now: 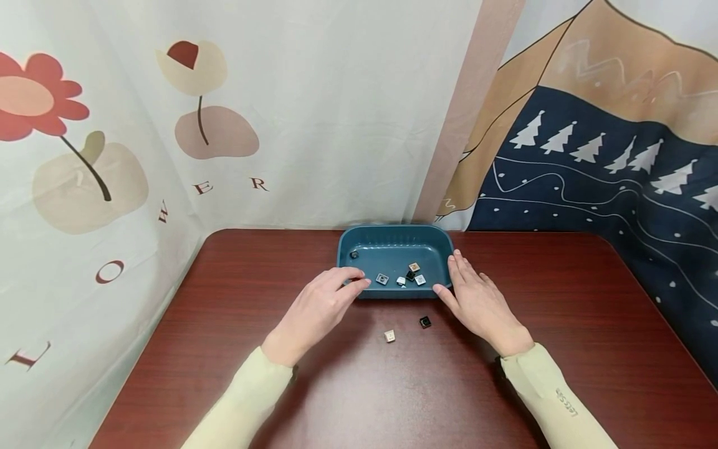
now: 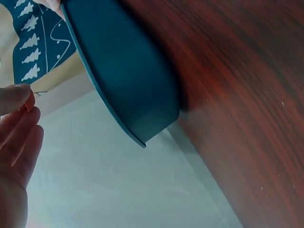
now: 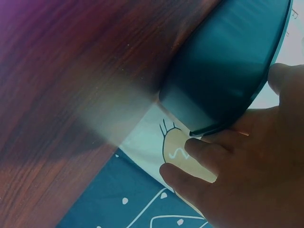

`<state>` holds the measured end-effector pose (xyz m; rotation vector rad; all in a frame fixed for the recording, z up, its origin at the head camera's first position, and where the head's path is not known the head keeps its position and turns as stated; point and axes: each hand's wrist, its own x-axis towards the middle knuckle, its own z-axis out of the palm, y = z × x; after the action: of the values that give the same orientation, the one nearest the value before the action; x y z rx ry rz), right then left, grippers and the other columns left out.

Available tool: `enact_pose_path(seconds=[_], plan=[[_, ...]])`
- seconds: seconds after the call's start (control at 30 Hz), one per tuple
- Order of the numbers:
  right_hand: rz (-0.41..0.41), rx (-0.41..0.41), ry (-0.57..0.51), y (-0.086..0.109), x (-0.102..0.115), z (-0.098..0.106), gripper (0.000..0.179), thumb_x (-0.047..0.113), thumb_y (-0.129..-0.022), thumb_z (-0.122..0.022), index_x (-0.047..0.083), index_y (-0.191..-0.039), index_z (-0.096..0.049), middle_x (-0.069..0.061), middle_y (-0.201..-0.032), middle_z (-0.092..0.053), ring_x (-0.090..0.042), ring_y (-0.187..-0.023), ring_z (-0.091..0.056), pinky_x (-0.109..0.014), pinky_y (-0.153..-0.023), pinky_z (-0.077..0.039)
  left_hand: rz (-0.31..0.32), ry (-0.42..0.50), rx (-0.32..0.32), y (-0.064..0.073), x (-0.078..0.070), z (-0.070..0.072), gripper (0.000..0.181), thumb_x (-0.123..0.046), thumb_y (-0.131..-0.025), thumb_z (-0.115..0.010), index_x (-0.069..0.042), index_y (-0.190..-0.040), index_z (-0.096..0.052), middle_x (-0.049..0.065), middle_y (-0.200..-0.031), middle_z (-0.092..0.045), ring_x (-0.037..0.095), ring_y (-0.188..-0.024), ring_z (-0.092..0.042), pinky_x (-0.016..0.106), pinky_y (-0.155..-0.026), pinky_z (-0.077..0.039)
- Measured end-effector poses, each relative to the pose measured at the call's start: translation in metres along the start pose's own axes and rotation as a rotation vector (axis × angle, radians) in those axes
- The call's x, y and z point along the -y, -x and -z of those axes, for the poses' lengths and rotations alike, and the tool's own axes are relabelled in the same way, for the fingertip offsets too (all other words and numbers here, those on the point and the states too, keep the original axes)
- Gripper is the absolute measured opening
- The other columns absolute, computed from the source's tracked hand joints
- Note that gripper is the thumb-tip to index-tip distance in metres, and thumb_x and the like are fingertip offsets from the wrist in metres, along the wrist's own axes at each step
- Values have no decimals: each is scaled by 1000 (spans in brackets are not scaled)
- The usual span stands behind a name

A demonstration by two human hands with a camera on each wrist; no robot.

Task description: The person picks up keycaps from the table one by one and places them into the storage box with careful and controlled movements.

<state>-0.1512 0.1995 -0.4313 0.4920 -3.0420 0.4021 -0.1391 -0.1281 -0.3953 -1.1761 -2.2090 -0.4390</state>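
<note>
A dark teal tray (image 1: 395,234) stands at the table's back edge, holding several small square pieces, among them a grey one (image 1: 382,279), an orange-topped one (image 1: 414,267) and a white one (image 1: 421,280). My left hand (image 1: 320,299) is at the tray's front left corner. Its thumb and forefinger pinch a small orange-red piece (image 2: 30,100), mostly hidden by the thumb. My right hand (image 1: 479,302) rests against the front right corner, its fingers fairly straight along the right side and the thumb (image 3: 281,78) touching the rim.
On the reddish-brown table (image 1: 269,262), a white square piece (image 1: 389,337) and a black square piece (image 1: 425,322) lie in front of the tray. A dark round piece (image 1: 354,255) sits at the tray's left end. Printed curtains (image 1: 336,125) hang behind the table.
</note>
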Motion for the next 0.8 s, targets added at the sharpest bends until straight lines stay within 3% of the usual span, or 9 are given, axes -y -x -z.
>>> enact_pose_path(seconds=[0.5, 0.8], plan=[[3, 1, -6, 1, 0, 0, 79, 46, -108, -49, -9, -159, -26, -23, -169, -18, -40, -154, -26, -63, -117, -30, 117, 58, -47, -12, 12, -17, 25, -7, -91, -80, -6, -115, -77, 5, -109, -71, 20, -100, -67, 31, -89, -56], [1, 3, -18, 1, 1, 1, 80, 46, -108, -50, -9, -159, -25, -23, -169, -17, -40, -153, -27, -64, -117, -30, 187, 15, -5, -22, 23, -29, 17, -8, -94, -77, -5, -110, -76, 4, -106, -73, 21, -97, -68, 34, -91, -55]])
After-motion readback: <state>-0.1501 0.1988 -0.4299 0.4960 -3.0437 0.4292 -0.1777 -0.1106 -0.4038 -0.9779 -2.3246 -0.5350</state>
